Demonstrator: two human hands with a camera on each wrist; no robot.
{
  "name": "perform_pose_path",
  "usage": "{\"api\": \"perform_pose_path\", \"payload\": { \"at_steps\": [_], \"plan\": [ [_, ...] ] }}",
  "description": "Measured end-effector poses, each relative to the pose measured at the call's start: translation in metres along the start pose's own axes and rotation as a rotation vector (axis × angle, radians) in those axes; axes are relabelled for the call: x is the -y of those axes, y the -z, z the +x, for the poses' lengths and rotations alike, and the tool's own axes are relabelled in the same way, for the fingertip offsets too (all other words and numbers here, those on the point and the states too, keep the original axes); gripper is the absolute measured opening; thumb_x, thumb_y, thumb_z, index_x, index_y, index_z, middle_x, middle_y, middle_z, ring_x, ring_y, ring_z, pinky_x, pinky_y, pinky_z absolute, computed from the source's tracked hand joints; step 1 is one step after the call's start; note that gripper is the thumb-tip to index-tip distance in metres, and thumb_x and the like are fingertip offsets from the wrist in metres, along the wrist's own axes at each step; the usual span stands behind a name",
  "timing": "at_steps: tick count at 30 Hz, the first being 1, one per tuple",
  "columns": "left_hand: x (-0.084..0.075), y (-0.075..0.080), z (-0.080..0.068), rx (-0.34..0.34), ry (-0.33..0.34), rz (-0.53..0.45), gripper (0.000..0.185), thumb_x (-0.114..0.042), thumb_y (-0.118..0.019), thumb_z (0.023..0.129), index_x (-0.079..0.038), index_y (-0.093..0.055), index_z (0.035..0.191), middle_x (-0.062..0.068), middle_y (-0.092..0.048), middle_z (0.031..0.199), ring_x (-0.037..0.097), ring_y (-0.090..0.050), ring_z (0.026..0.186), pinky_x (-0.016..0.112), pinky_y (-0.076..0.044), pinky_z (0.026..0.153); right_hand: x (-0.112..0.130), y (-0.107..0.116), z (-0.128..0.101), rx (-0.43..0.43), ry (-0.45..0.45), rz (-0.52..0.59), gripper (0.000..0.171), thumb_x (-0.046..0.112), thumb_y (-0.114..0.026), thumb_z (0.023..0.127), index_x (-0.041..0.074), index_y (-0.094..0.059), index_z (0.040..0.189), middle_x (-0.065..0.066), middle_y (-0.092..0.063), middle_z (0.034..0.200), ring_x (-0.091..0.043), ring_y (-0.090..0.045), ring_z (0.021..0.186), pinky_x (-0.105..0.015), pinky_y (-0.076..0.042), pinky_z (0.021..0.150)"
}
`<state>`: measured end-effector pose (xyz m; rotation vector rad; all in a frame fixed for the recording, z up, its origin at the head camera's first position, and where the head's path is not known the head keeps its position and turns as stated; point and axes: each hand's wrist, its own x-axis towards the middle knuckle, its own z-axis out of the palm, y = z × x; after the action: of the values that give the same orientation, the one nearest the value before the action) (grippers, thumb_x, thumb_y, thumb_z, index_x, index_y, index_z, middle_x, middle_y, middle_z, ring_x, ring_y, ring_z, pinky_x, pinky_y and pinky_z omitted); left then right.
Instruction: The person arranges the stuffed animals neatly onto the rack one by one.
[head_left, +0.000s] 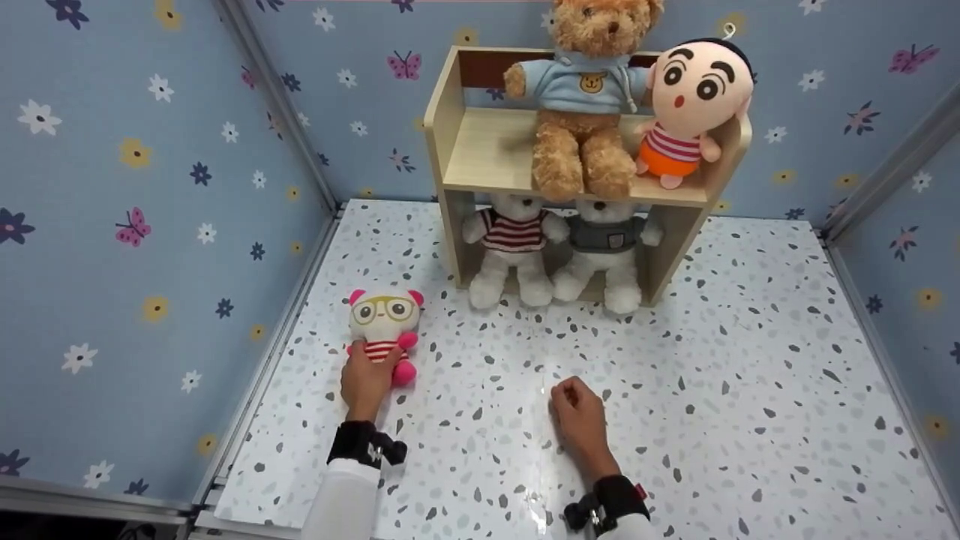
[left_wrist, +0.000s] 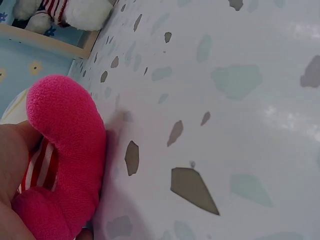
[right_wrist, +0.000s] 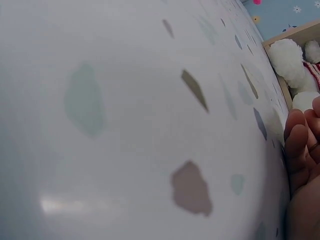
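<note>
On the tabletop, left side: a small plush doll (head_left: pixel 384 324) with pink ears, round yellow glasses and a red-striped shirt lies on its back on the speckled tabletop (head_left: pixel 712 360), near the left wall.
Left hand: the left hand (head_left: pixel 366 377) grips the doll's lower body; its fingers curl round the striped middle, beside a pink leg (left_wrist: pixel 65 150).
Right hand: the right hand (head_left: pixel 576 416) rests on the tabletop, well apart from the doll, fingers loosely curled together, holding nothing.
How the doll will likely handle: it looks light, soft and squashy, not fragile; the fabric should give good grip and will dent rather than slip.
Where to take hold: the torso seems the best place, since it is the fullest part; a leg or an ear would let the doll dangle and swing.
Behind: a wooden shelf (head_left: pixel 480 150) holds a brown teddy bear (head_left: pixel 581 97) and a cartoon boy doll (head_left: pixel 694 105) on top, with two white bears (head_left: pixel 559 251) sitting below.
</note>
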<state>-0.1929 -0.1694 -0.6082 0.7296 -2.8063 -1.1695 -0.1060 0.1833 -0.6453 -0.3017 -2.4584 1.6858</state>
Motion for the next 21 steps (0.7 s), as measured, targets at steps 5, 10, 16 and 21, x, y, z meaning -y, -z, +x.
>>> {"api": "perform_pose_path", "payload": {
  "at_steps": [5, 10, 16, 21],
  "plan": [
    [0.0021, -0.0023, -0.0030, -0.018, -0.006, -0.011, 0.061, -0.052, -0.068, 0.082, -0.014, -0.047, 0.125, 0.012, -0.064, 0.105, 0.032, -0.062, 0.095, 0.043, -0.043, 0.073, -0.0002, 0.0007, 0.0000, 0.005, 0.000, 0.004, 0.012, 0.026, -0.060, 0.094, 0.022, -0.061, 0.083, 0.000, -0.056, 0.068, -0.017, -0.052, 0.062, -0.027, -0.042, 0.056],
    [0.0027, -0.0040, -0.0040, -0.032, -0.007, -0.015, 0.057, -0.052, -0.068, 0.082, -0.015, -0.048, 0.121, 0.011, -0.064, 0.101, 0.031, -0.062, 0.091, 0.040, -0.042, 0.070, -0.0004, 0.0014, 0.0000, 0.007, -0.008, 0.007, 0.012, 0.026, -0.060, 0.094, 0.021, -0.061, 0.084, 0.000, -0.056, 0.069, -0.017, -0.052, 0.063, -0.026, -0.042, 0.056],
    [0.0031, -0.0038, -0.0047, -0.051, -0.023, -0.022, 0.056, -0.054, -0.069, 0.081, -0.015, -0.049, 0.117, 0.009, -0.065, 0.097, 0.030, -0.063, 0.088, 0.039, -0.041, 0.067, 0.0003, 0.0015, 0.0005, 0.015, -0.029, 0.011, 0.012, 0.029, -0.060, 0.094, 0.021, -0.061, 0.085, -0.001, -0.057, 0.072, -0.018, -0.053, 0.067, -0.027, -0.043, 0.059],
    [0.0055, -0.0023, -0.0091, -0.049, 0.001, -0.076, 0.061, -0.061, -0.067, 0.079, -0.017, -0.049, 0.117, 0.008, -0.066, 0.097, 0.029, -0.063, 0.088, 0.037, -0.041, 0.068, 0.0016, 0.0009, 0.0011, 0.022, -0.053, 0.036, 0.012, 0.028, -0.060, 0.094, 0.021, -0.062, 0.085, -0.002, -0.058, 0.074, -0.020, -0.053, 0.069, -0.028, -0.044, 0.060]
  ]
}}
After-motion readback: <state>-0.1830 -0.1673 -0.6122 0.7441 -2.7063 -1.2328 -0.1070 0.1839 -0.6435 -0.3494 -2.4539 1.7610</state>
